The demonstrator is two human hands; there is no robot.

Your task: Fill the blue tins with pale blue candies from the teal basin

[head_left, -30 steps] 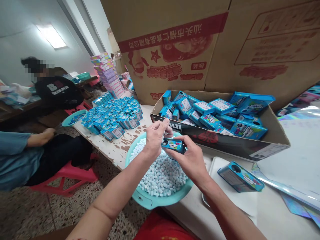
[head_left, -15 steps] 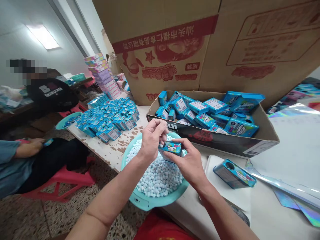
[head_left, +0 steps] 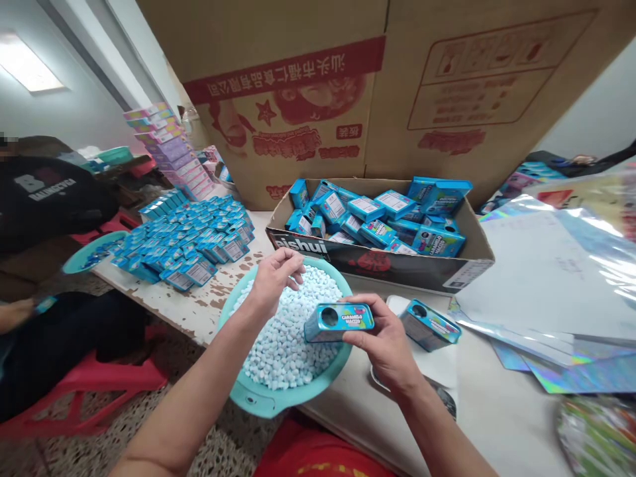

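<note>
My right hand (head_left: 382, 338) grips one end of a blue candy tin (head_left: 320, 329), holding it above the right part of a turquoise basin (head_left: 258, 402). The tin's top faces up, with a dark round hole at its left end. Small pale blue candies (head_left: 293, 351) fill the basin. Over the candies at the back of the basin is my left hand (head_left: 275, 278), fingers curled with the thumb against them; whatever they may hold is hidden. A second blue tin (head_left: 430, 324), also with a round hole, rests on a white scale (head_left: 397, 303) at the right.
Behind the basin, an open carton (head_left: 477, 265) holds several blue tins against a large cardboard box (head_left: 298, 40). At left are rows of blue tins (head_left: 183, 238) and a stack of pink and purple boxes (head_left: 171, 156). Plastic sheets (head_left: 546, 278) cover the right. A person (head_left: 44, 192) sits left.
My left hand has drawn away from the tin, to the left over the candies. The tin in my right hand has come lower and its hole is now uncovered. The whole view has shifted right.
</note>
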